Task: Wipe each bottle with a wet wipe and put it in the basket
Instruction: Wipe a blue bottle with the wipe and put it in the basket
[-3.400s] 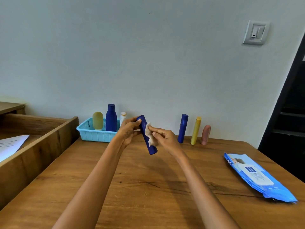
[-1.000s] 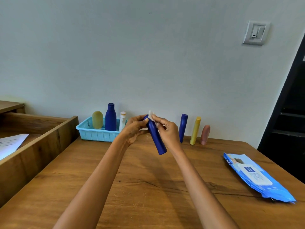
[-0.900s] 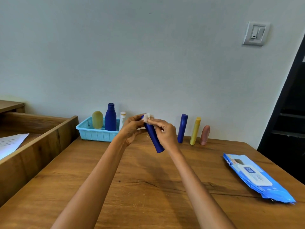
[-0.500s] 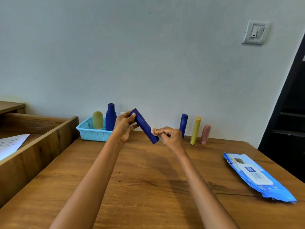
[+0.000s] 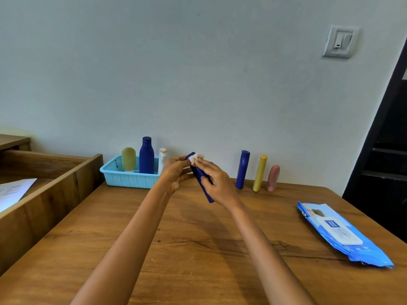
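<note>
At the centre of the frame both hands hold a dark blue tube bottle [image 5: 202, 183] tilted above the wooden counter [image 5: 198, 238]. The left hand [image 5: 175, 170] has its fingers curled round the tube's upper part. The right hand [image 5: 217, 181] grips the tube's middle, its fingers pinching a white wet wipe [image 5: 195, 158] against the top end. Left of centre, a light blue basket [image 5: 130, 179] by the wall holds an olive bottle [image 5: 128, 159], a dark blue bottle [image 5: 146, 155] and a white bottle [image 5: 162, 159]. Right of centre a blue tube [image 5: 242, 169], a yellow tube [image 5: 259, 172] and a pink bottle [image 5: 273, 178] stand at the wall. A blue wipes pack [image 5: 339, 234] lies at lower right.
</note>
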